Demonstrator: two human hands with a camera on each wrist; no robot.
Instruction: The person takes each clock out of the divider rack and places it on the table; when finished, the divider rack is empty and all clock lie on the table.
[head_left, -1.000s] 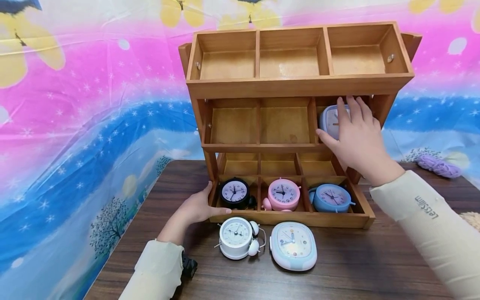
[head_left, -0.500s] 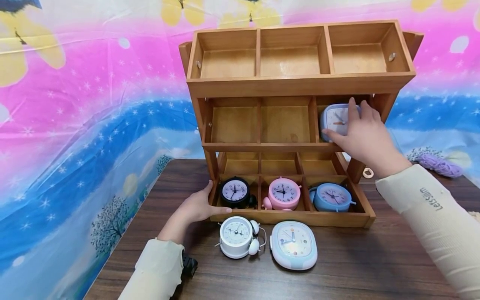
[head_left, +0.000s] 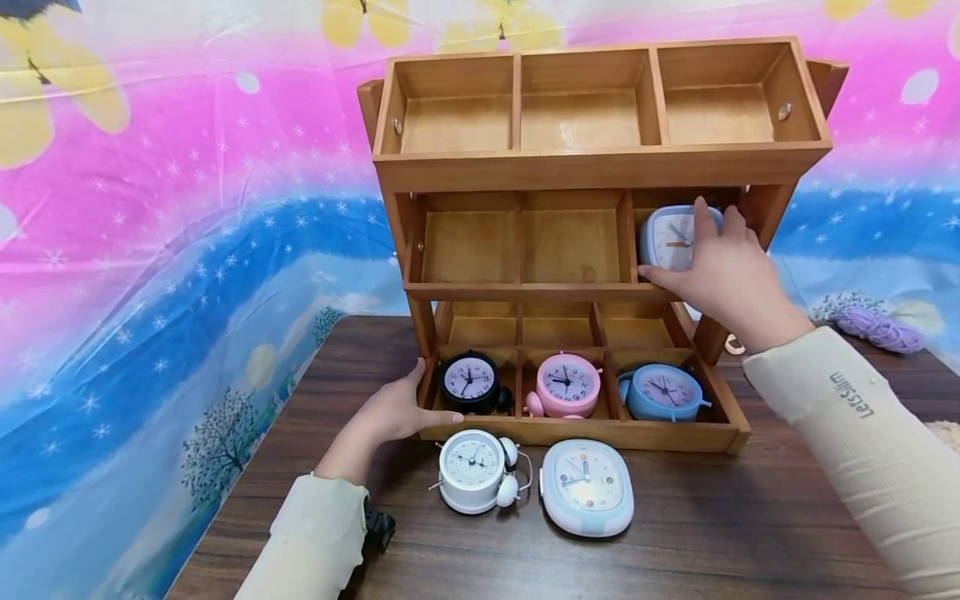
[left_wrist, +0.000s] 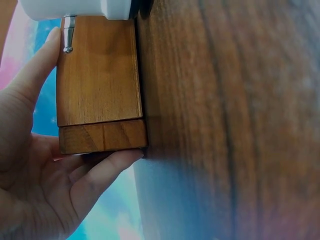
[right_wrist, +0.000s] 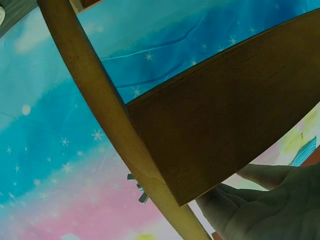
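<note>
My right hand (head_left: 723, 271) holds a pale lavender-blue alarm clock (head_left: 670, 237) in the middle tier's right compartment. The thumb is at its lower left and the fingers lie over its right side; in the right wrist view the fingertips are hidden behind the shelf's side panel (right_wrist: 220, 110). With thumb in front and fingers along the side, my left hand (head_left: 390, 411) grips the bottom left corner of the wooden shelf (head_left: 585, 433). Close by on the table lie a white twin-bell alarm clock (head_left: 471, 471) and a white and light-blue rounded-square clock (head_left: 587, 487).
Black (head_left: 470, 382), pink (head_left: 567, 385) and blue (head_left: 665, 392) alarm clocks sit one each in the bottom tier's front compartments. Purple yarn (head_left: 879, 329) lies on the dark wooden table (head_left: 697, 533) at the right. A colourful cloth (head_left: 187, 192) hangs behind.
My right hand has shifted slightly right, uncovering more of the lavender-blue clock's face, and the thumb has moved a little lower. The left hand keeps its grip on the shelf corner.
</note>
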